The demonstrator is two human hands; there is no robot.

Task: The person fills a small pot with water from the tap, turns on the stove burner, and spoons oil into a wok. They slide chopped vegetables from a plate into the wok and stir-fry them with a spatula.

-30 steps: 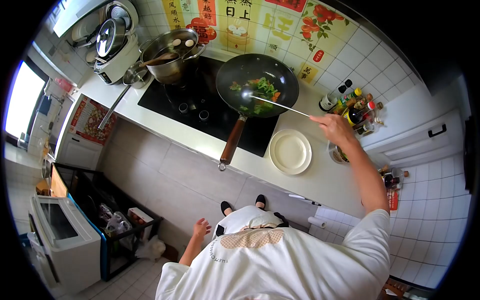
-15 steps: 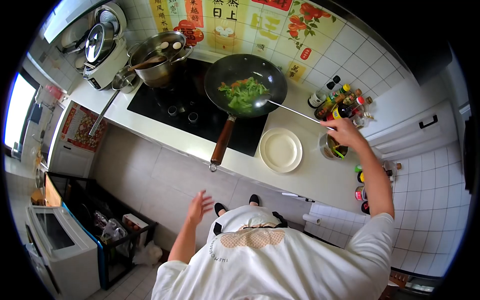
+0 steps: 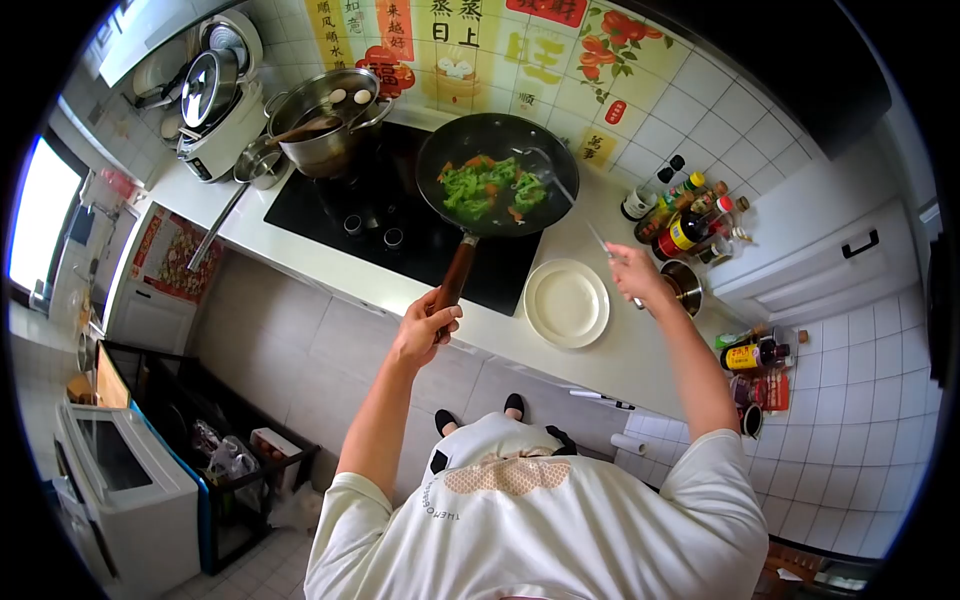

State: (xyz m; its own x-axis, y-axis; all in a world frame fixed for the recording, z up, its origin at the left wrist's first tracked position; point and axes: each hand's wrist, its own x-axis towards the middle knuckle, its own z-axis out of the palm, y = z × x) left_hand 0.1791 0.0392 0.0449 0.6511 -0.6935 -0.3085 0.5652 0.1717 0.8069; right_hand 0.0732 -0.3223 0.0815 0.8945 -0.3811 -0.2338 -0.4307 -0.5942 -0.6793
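My left hand (image 3: 427, 325) is wrapped round the brown wooden handle of the wok (image 3: 435, 200), which is over the right part of the black hob. Green leafy vegetables and orange pieces (image 3: 488, 188) lie in the wok. Right of it, my right hand (image 3: 637, 277) grips a long-handled metal ladle (image 3: 598, 238). The ladle's head is blurred by motion at the wok's right side. Between my hands and close to the counter's front edge sits a cream plate (image 3: 566, 303) with nothing on it.
A steel pot (image 3: 330, 150) with eggs and a wooden spoon stands on the hob's left, beside a small saucepan (image 3: 260, 163). Sauce bottles (image 3: 685, 230) crowd the right wall near a metal container (image 3: 682, 287). A rice cooker (image 3: 215, 140) is at the far left.
My left hand has risen from below the counter edge and taken hold of the wok handle. My right hand has moved left and down with the ladle. The vegetables have shifted in the wok.
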